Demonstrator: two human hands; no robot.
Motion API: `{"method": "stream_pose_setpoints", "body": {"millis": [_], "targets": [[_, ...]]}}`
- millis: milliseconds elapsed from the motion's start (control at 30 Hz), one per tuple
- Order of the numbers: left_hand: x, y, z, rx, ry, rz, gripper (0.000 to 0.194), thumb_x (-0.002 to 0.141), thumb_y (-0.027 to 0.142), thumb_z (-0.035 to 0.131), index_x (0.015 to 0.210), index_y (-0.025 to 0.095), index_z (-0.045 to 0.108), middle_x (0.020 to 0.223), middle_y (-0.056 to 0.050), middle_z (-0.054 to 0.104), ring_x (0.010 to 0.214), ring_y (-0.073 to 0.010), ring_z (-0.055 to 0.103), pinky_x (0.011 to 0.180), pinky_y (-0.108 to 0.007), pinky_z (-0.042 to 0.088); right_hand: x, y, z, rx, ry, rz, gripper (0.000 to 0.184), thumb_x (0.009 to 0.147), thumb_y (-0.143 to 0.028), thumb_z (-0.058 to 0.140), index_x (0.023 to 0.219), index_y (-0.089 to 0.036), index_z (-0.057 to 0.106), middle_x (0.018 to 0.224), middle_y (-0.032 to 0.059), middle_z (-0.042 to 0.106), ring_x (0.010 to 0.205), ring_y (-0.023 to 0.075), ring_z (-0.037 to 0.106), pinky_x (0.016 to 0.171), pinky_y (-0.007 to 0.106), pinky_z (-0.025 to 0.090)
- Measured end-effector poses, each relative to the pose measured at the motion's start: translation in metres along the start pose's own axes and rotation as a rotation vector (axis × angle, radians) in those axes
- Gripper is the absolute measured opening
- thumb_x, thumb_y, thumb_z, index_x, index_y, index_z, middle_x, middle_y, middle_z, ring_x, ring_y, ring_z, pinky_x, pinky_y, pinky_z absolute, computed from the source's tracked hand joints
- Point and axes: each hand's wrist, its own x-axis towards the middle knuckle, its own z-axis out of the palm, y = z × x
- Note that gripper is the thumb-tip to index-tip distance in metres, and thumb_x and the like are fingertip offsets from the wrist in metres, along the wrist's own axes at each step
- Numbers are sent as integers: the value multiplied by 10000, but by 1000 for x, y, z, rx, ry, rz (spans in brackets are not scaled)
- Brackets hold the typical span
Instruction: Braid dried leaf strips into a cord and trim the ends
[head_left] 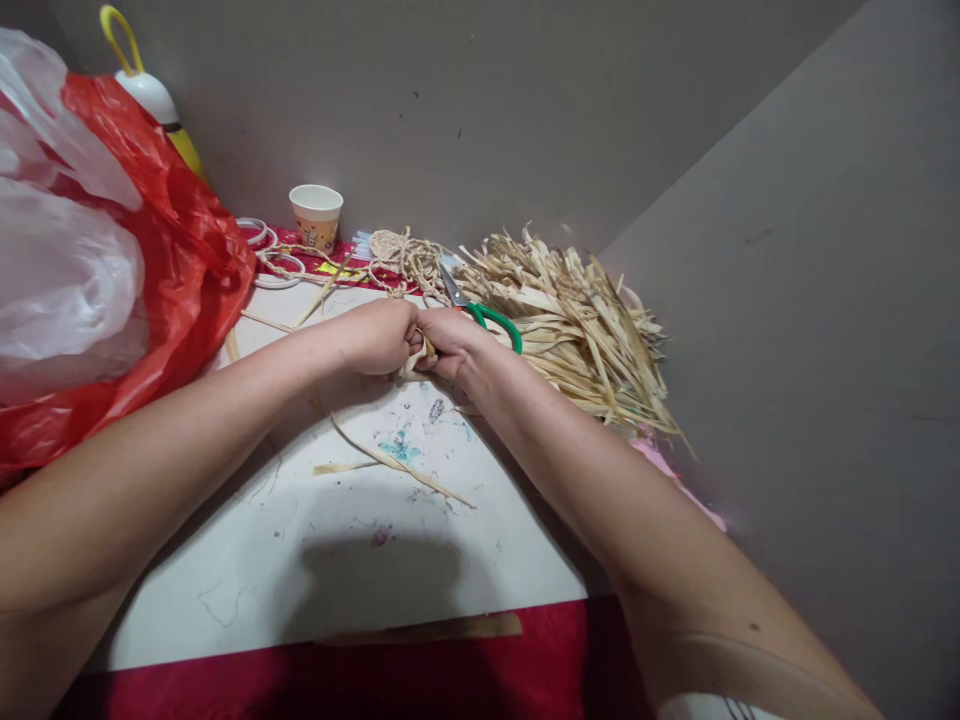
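Observation:
My left hand (381,338) and my right hand (448,342) meet over the white board (330,560), knuckles close together. Both are closed around a pale dried leaf strip (429,346), a short piece of which shows between the fingers. The rest of that strip is hidden by my hands. Just beyond my right wrist lie scissors with green handles (501,322), blades pointing up and left. A big bundle of dried leaf strips (585,320) spreads to the right. Below my hands, thin loose strips (397,463) rest on the board.
A coil of braided cord (409,255) lies behind my hands, with a paper cup (316,215) left of it. White rings (279,272) sit near the cup. A red plastic bag (180,220) and a yellow-and-white bottle (154,100) fill the left. Grey walls (480,120) stand behind and right.

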Motion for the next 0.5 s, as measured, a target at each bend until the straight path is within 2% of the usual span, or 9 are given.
{"method": "stream_pose_setpoints", "body": {"millis": [67,133,167,267,333,500], "targets": [[-3,-1,-10,-165,-113,-30,103,650,133,681,684,161,589,578,-15,589,673,-162,605,625,-220,407,-1,0,1,74,28,31,285,790,-183,570,572,-190,386,408,-34,413,337,46,288,328,168,183],[-4,-5,-23,-318,-137,-67,98,672,157,690,722,156,605,572,-8,579,647,-143,600,617,-219,413,-4,-1,1,111,19,49,252,789,-159,561,586,-180,413,405,-40,412,328,39,278,316,157,176],[-3,-8,-29,-376,-81,-86,89,704,175,675,762,154,611,584,-10,579,645,-136,598,620,-223,418,-6,-3,0,127,5,57,243,798,-148,544,593,-176,417,400,-49,394,324,34,262,310,148,168],[6,-22,-37,-499,206,-181,106,773,196,618,868,153,602,615,-17,580,634,-123,585,621,-237,439,-14,-8,-1,196,-66,98,238,834,-110,461,607,-165,413,396,-73,337,319,20,209,302,123,145],[14,-31,-33,-569,262,-250,105,770,188,614,863,142,596,606,-19,573,625,-126,582,617,-246,453,-16,-10,-2,223,-106,103,239,845,-100,432,615,-162,414,402,-81,319,321,18,185,300,116,145],[28,-38,-9,-822,39,-285,72,693,135,638,750,125,596,537,-5,554,562,-111,560,602,-244,470,-16,-9,-3,242,-135,60,210,833,-110,473,635,-161,424,424,-92,303,335,17,182,306,107,155]]}}
